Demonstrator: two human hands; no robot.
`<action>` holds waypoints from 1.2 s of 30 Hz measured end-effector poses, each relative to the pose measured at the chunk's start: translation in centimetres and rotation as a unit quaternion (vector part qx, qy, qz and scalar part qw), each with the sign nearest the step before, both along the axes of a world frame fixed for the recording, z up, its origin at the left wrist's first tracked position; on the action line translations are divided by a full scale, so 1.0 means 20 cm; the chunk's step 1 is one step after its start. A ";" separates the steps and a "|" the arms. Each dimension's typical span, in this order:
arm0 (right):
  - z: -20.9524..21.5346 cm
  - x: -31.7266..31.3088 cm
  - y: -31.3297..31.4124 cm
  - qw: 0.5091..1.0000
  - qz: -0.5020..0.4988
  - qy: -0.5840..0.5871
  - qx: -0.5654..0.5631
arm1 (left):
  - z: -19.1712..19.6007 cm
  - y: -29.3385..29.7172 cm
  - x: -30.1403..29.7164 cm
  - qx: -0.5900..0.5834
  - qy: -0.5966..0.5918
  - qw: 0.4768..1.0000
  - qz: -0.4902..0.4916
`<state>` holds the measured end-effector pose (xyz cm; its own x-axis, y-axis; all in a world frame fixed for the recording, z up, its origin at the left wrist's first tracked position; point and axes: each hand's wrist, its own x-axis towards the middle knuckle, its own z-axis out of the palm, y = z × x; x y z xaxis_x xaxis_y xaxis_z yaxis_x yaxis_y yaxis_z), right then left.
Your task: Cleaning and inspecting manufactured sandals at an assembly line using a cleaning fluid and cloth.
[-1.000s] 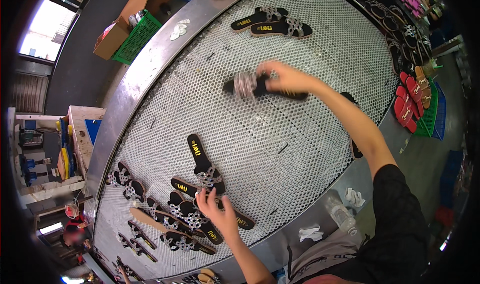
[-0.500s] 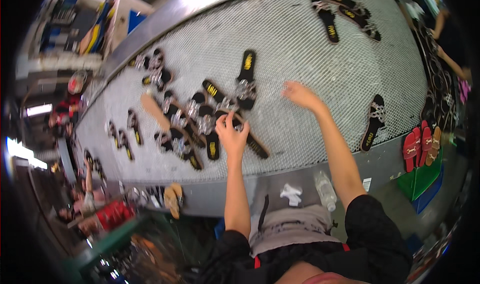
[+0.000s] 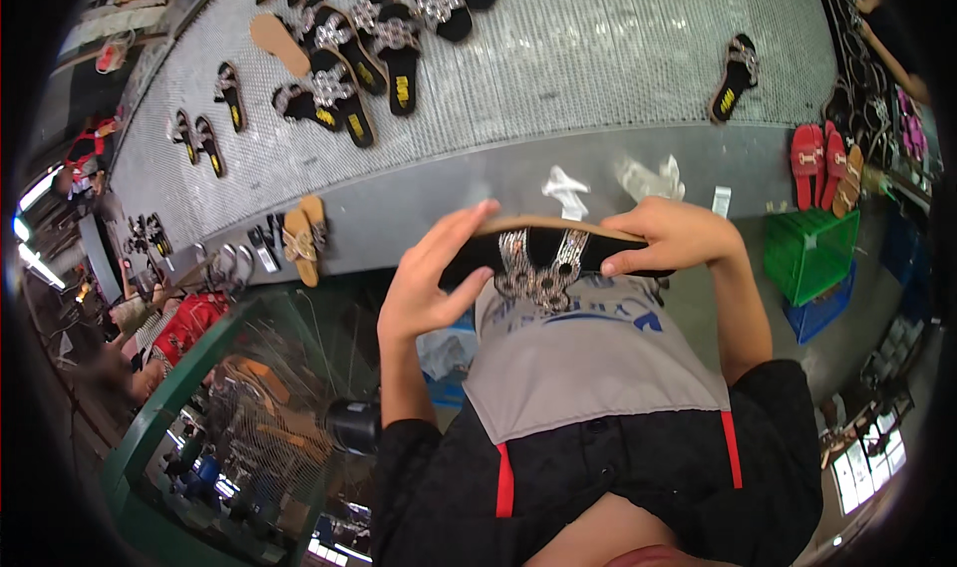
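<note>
A black slide sandal [image 3: 543, 258] with a glittering silver, rhinestone-covered strap is held sideways in front of my grey apron [image 3: 598, 368]. Its tan sole edge faces up toward the table. My left hand [image 3: 424, 283] grips one end, fingers over the sole edge and thumb on the near side. At the other end, my right hand [image 3: 683, 238] pinches the sandal between thumb and fingers. Beyond, several similar sandals [image 3: 334, 88] lie in a group on the mesh-topped table [image 3: 568, 58], and a single sandal [image 3: 736, 80] lies farther right.
On the table's metal edge [image 3: 399, 218] are white scraps [image 3: 566, 190], a clear plastic bottle [image 3: 648, 180] and tan sandals [image 3: 302, 240]. Red sandals [image 3: 817, 163] sit above a green crate [image 3: 815, 253] at right. A green-framed wire cage [image 3: 169, 407] stands at lower left. Other people work farther off.
Both hands have come back from above the mesh toward my body, and a sandal is now held between them. My view has tilted down, so the table sits higher in it.
</note>
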<state>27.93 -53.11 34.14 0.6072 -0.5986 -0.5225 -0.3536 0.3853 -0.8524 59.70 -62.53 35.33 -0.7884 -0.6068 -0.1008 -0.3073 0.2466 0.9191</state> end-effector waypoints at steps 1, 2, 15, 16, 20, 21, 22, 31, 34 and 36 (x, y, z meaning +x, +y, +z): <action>0.02 0.05 0.02 0.999 0.019 0.000 -0.039 | 0.01 0.05 0.02 0.057 -0.025 0.998 0.009; 0.05 0.11 0.07 0.999 0.018 0.000 -0.030 | 0.02 0.11 0.03 0.114 -0.052 0.992 0.017; 0.18 0.53 0.34 0.909 -0.278 0.135 -0.279 | 0.00 0.40 0.03 0.128 0.175 0.967 0.135; 0.19 0.53 0.33 0.903 -0.276 0.130 -0.302 | 0.01 0.39 0.02 0.112 0.186 0.969 0.119; 0.13 0.56 0.33 0.887 -0.288 0.112 -0.343 | 0.06 0.37 0.08 0.184 0.150 0.958 0.162; 0.13 0.58 0.31 0.883 -0.355 0.059 -0.301 | 0.07 0.34 0.08 0.240 0.214 0.930 0.177; 0.12 0.60 0.27 0.872 -0.417 0.005 -0.256 | 0.07 0.31 0.07 0.334 0.361 0.850 0.190; -0.08 0.57 0.34 0.879 -0.409 -0.244 -0.023 | 0.05 0.29 -0.02 0.030 0.096 0.968 0.230; 0.05 0.41 0.36 0.858 -0.457 -0.187 -0.144 | 0.04 0.28 0.07 -0.091 -0.029 0.987 0.127; 0.14 0.42 0.35 0.907 -0.329 0.034 -0.262 | -0.02 0.29 0.09 -0.181 0.000 0.983 0.039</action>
<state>36.30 -46.19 36.90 0.0061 -0.9964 -0.0842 -0.2536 0.0799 -0.9640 61.54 -56.73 35.01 -0.7379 -0.6618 0.1324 -0.3391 0.5331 0.7752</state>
